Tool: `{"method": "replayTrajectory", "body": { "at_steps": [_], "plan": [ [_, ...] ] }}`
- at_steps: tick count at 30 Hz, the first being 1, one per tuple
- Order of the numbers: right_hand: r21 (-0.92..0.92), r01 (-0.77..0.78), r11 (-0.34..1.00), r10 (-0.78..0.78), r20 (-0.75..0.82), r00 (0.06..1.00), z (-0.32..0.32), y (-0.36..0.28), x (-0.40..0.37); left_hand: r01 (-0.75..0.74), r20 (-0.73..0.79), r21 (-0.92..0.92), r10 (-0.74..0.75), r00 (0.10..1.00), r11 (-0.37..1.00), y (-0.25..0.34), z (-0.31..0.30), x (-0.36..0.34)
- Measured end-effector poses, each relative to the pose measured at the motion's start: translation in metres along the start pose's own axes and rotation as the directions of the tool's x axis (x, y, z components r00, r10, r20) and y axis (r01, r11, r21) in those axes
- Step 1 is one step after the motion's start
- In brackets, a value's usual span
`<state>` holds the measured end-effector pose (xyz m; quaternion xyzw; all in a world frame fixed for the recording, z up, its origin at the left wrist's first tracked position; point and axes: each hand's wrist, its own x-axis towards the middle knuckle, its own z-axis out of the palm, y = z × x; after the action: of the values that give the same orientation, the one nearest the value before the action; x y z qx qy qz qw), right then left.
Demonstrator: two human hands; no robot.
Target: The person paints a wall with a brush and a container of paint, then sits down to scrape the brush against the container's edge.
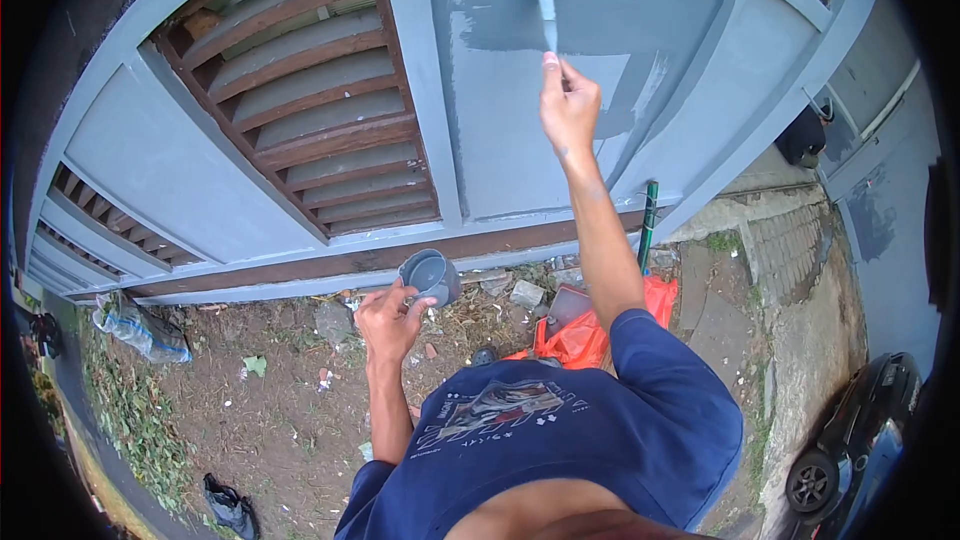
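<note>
My right hand [569,105] grips a paintbrush [546,5] by its handle, arm stretched up toward the wall. The bristle end lies over a wall panel [640,0] whose upper part is coated in darker grey, with a ragged lower edge above lighter blue-grey paint. Low on the left, my left hand [388,320] holds a small grey paint cup [430,276], fingers around its side and thumb near the rim. The cup's mouth faces up toward me, and grey shows inside it.
Brown louvred slats [310,90] fill the opening left of the panel. An orange plastic bag [580,338] and a green pole [649,225] are at the wall's foot. Rubble and litter dot the soil. A dark car [850,440] stands at right, a whitish sack [145,330] at left.
</note>
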<state>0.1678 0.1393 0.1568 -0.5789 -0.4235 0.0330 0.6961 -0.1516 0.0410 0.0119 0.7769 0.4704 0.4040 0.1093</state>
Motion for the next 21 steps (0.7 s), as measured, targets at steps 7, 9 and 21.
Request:
{"method": "replayTrajectory", "body": {
  "at_steps": [7,9,21],
  "plan": [
    [0.218,-0.307,0.926,0.248,0.259,0.934,-0.010,-0.017,-0.010,-0.023,-0.021,0.049,0.024,1.000,0.999,-0.002,-0.009,-0.009],
    [0.233,-0.332,0.914,0.312,0.116,0.943,-0.057,-0.005,0.015,-0.022,-0.014,0.045,0.023,1.000,0.999,-0.004,-0.010,-0.012],
    [-0.131,-0.013,0.991,-0.029,-0.311,0.950,-0.067,0.028,0.045,-0.070,-0.040,0.074,0.073,0.997,0.995,-0.006,-0.016,-0.024]
  ]
}}
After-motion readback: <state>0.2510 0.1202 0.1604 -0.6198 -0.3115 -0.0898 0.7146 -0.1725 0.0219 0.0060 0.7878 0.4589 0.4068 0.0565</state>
